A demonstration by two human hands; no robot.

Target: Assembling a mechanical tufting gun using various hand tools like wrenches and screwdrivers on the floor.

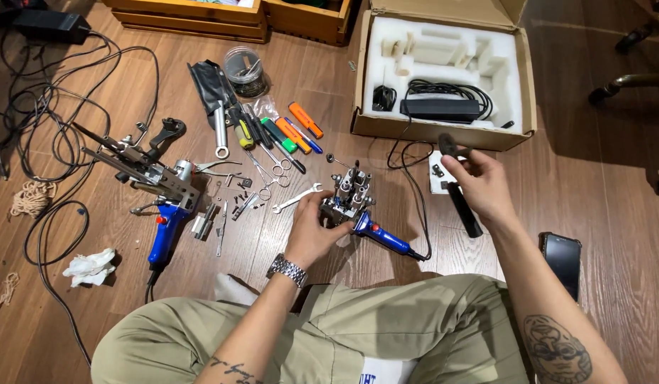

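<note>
Your khaki-trousered knees fill the foreground above a wooden plank floor. Your left hand grips the blue-handled metal tool standing on the boards; your right hand pinches a small black part. Screwdrivers, cables and an open cardboard box lie beyond.

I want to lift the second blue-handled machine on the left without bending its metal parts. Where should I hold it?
Take the blue-handled machine by its blue handle, coming from the near side. The handle points toward the person and is smooth and bare, while thin rods and fittings stick out from the far metal end.
</note>
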